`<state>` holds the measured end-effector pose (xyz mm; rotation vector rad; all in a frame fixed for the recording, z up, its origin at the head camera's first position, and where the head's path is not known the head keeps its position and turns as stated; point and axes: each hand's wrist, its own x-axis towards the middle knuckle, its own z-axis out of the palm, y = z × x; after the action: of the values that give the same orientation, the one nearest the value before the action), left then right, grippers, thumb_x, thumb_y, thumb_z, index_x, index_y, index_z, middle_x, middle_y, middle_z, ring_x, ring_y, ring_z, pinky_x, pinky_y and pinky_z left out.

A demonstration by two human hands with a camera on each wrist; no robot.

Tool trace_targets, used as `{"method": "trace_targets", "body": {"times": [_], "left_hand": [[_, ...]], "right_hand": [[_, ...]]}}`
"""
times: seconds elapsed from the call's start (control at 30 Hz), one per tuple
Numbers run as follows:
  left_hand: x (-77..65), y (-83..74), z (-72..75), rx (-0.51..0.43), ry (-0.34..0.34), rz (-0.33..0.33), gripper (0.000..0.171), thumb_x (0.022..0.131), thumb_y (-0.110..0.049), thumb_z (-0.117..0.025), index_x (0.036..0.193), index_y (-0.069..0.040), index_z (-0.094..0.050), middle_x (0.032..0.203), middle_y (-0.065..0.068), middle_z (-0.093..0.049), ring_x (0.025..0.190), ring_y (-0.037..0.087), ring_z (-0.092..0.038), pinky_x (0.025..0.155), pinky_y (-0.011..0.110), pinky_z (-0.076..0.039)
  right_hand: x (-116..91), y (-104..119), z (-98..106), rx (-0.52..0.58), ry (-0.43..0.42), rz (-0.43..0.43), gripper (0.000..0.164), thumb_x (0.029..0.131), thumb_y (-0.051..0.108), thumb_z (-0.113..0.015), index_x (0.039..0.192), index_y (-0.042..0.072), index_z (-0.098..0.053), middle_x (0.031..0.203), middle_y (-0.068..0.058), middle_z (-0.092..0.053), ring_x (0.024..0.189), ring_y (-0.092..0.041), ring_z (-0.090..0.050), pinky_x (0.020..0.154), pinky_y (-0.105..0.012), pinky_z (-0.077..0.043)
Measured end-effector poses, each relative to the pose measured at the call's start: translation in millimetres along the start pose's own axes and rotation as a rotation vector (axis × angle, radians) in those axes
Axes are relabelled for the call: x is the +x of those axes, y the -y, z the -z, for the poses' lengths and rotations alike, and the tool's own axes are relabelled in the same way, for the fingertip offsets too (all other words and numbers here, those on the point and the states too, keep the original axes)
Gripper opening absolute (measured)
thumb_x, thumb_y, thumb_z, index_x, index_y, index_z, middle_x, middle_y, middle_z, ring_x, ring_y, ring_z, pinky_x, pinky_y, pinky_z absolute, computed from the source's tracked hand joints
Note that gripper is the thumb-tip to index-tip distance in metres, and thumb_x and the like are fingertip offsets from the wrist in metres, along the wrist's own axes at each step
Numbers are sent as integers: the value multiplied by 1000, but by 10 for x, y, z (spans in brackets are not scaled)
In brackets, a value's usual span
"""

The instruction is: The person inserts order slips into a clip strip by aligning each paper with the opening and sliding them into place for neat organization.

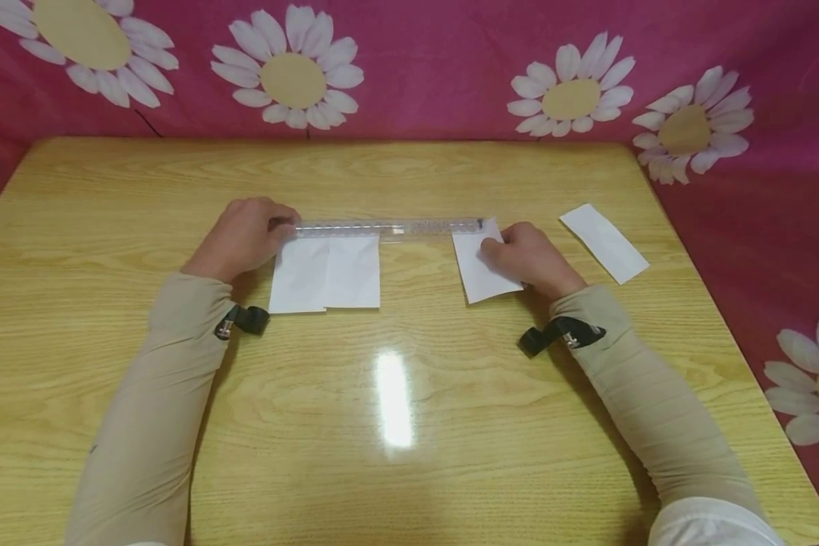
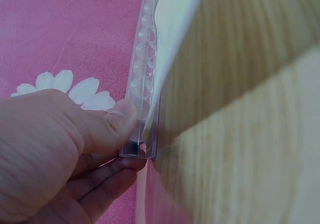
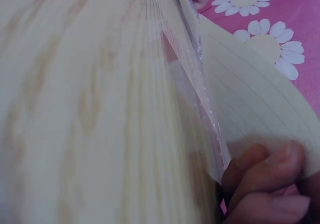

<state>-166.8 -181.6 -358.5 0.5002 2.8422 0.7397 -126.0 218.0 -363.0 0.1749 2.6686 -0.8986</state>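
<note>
A long clear plastic ruler (image 1: 382, 227), with a row of round shapes along it, lies crosswise over the table. My left hand (image 1: 246, 235) pinches its left end; in the left wrist view the thumb presses on the ruler (image 2: 142, 74) from above, with fingers beneath. Two white paper slips, a left one (image 1: 299, 277) and an adjoining one (image 1: 353, 273), extend from the ruler's near edge. My right hand (image 1: 528, 258) pinches another white slip (image 1: 481, 269) at the ruler's right end. In the right wrist view, curled fingers (image 3: 270, 169) are against lined paper (image 3: 255, 79).
One more white paper slip (image 1: 605, 243) lies slanted to the right of my right hand. The wooden table (image 1: 314, 440) has its far edge against a pink cloth (image 1: 423, 68) with printed daisies. Dark straps with small cameras are on both wrists.
</note>
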Motion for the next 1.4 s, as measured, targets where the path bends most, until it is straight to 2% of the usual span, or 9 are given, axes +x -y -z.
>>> {"method": "trace_targets", "body": {"times": [0.27,0.47,0.7,1.4], "left_hand": [[4,-10,-1,4,6,17,27,103,-12,-58,125,-5,-72,123,20,-70,107,33,-56,106,52,-48],[0,-9,3,5,9,21,28,104,-13,-58,127,-5,-71,126,20,-69,108,32,-57,107,53,-48],[3,-5,-4,3,8,20,29,104,-13,-58,128,-5,-71,127,21,-69,111,33,-58,108,54,-48],[-3,-5,-7,1,0,27,29,103,-11,-57,129,-4,-70,126,21,-69,106,33,-56,104,52,-49]], "right_hand": [[10,44,-16,4,14,-24,39,96,36,-52,97,2,-72,78,-4,-64,69,-19,-59,57,-29,-48],[14,69,-28,34,26,-8,38,96,35,-55,100,1,-73,76,-3,-66,68,-17,-60,58,-28,-49],[18,89,-18,38,37,-27,36,96,35,-57,95,2,-71,76,-2,-64,67,-17,-59,58,-29,-49],[46,149,-43,16,45,-52,36,96,37,-60,95,3,-69,78,-2,-60,70,-18,-57,60,-28,-46]]}}
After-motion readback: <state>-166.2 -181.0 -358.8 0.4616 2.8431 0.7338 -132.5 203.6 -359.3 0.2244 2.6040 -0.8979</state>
